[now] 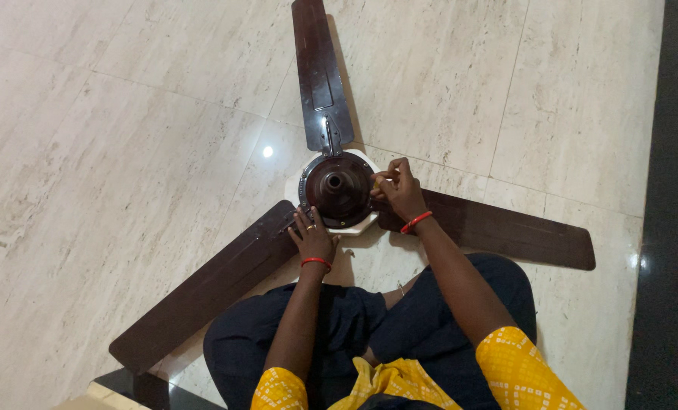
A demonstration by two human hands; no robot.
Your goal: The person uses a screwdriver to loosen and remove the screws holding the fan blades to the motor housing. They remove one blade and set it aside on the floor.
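**Ceiling fan on marble floor, both hands at the hub**

Nearest the camera: yellow patterned sleeves (517, 368) and dark trousers (369, 326), legs folded, seated on the floor. Bare forearms reaching forward and up the frame, a red bangle (317, 262) on the left wrist, another red bangle (416, 222) on the right.

Left hand (311, 235) resting flat, fingers spread and loose, gripping nothing; fingertips touching the lower left rim of the motor housing (337, 187) where the lower-left blade (210, 285) joins. A ring on one finger.

Right hand (400, 190) at the right edge of the housing, fingers pinched together on something small at the rim; too small to tell what, a hint of yellow between the fingertips. Lying over the root of the right blade (506, 231).

Ceiling fan flat on the floor, directly ahead of the knees, centre of frame. Housing round, dark brown, glossy, with a central hole, sitting on a pale white base piece (365, 222) that shows around its edge. Three long dark brown blades radiating: one down-left toward the near corner, one to the right, one straight away, the far blade (320, 72), fixed by a metal bracket at its root.

Beyond and all around: cream marble floor tiles (111, 152) with faint veining, a bright light spot reflected just left of the housing. Dark border strip (669, 190) along the right edge.
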